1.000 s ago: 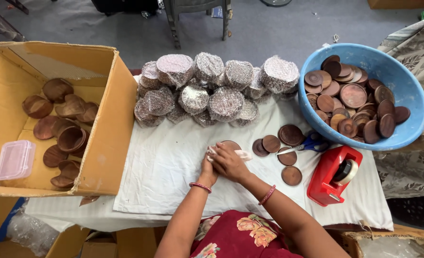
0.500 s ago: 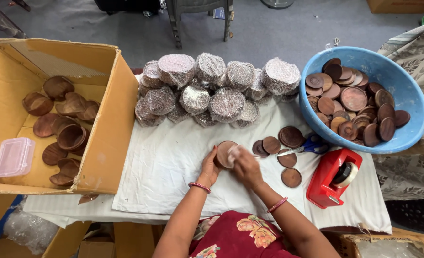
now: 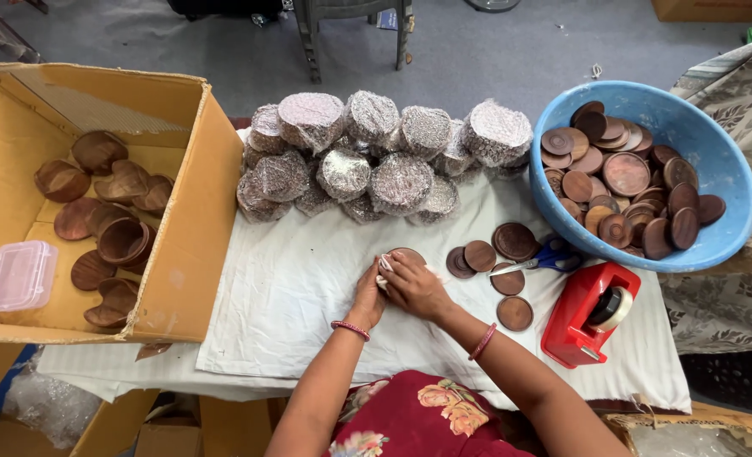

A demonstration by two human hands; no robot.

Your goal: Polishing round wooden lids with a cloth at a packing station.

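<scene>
While both hands clasp disc (image 3: pixel 403 255), open cloth (image 3: pixel 291 296).

We are looking at a table under a white cloth (image 3: pixel 291 296). Wrapped bundles (image 3: pixel 376 161) are lying along its far edge, loose wooden discs (image 3: pixel 494 262) and scissors (image 3: pixel 545 258) near the middle, and a red tape dispenser (image 3: pixel 588 313) is sitting toward the right edge.

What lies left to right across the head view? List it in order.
Clear plastic box → wooden bowls in the cardboard box → left hand → right hand → loose wooden discs → red tape dispenser → blue basin.
</scene>
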